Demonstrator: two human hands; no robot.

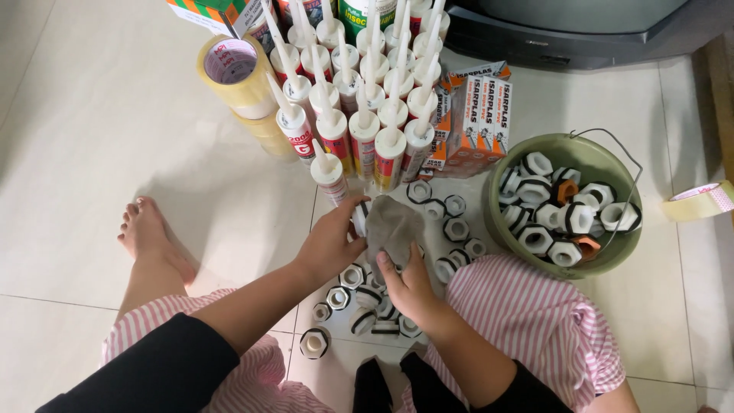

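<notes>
The left hand grips a white fitting steady while the right hand clasps a grey cloth against it, over the floor, left of the green bucket.

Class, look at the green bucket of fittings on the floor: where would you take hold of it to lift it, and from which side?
Grip the green bucket by its thin wire handle, coming from above on the far right side. The handle lies folded down along that rim, so the fingers must hook under it; the bucket is full of white fittings, leaving no inside grip.
</notes>
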